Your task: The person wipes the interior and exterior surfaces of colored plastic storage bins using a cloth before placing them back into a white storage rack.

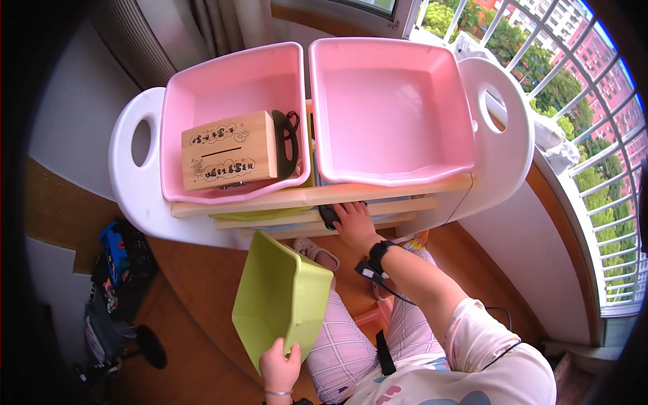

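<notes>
My left hand (280,367) grips the rim of a green plastic bin (309,298), which is tilted on its side over my lap. My right hand (353,223) reaches to the wooden rails of the rack, its fingers on a black object (329,216) that I cannot identify. Above it, a pink plastic bin (385,116) on the right shows a bare inside. The left pink bin (228,86) holds a wooden money box (228,152) with a slot and printed writing, beside a dark curved object (285,144) with a cord.
White rack end panels with oval handle holes stand at left (124,202) and right (511,167). Wooden rails (324,195) run between them. A white barred window guard (597,177) is at right. Dark items and a blue toy (114,253) lie at lower left; a pink stool (372,315) is below.
</notes>
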Demonstrator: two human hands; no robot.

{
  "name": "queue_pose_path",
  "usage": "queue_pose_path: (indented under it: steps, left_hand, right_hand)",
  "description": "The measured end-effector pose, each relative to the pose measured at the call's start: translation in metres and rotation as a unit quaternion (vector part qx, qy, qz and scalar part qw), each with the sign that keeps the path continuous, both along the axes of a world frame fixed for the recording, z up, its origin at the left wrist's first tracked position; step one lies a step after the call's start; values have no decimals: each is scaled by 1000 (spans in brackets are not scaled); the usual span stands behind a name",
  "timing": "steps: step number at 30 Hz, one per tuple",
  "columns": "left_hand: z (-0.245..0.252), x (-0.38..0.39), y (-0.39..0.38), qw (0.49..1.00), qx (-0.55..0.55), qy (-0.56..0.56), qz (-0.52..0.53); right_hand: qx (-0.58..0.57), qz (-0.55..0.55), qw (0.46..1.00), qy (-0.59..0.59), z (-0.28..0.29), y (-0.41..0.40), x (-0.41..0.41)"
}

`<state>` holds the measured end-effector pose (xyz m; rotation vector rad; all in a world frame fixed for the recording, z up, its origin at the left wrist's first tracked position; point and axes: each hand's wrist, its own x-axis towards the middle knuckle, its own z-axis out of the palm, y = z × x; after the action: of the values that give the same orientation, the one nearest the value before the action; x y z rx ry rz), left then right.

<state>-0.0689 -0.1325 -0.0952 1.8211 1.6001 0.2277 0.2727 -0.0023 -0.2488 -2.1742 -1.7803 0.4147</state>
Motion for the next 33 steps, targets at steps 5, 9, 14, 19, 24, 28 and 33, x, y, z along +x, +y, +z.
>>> queue_pose_path:
  steps: [5, 9, 14, 19, 24, 28, 33]
  left_hand:
    - [4, 4, 7, 999, -19, -26, 12]
    - [10, 10, 9, 1000, -22, -2, 17]
    - [18, 24, 9, 998, -31, -31, 39]
    - [10, 27, 0, 997, -31, -41, 51]
    - [14, 40, -1, 998, -35, -32, 38]
    - [5, 39, -3, 997, -33, -58, 32]
    - [-2, 41, -7, 995, -50, -81, 31]
  right_hand:
    - [-46, 79, 995, -42, -4, 44, -47]
    - [-5, 91, 994, -59, -5, 44, -61]
    - [1, 94, 996, -3, -1, 12, -15]
    - [61, 53, 997, 14, -5, -34, 55]
    - [64, -44, 995, -63, -15, -87, 125]
    - [60, -131, 985, -99, -17, -117, 155]
    - [67, -192, 972, -117, -22, -110, 133]
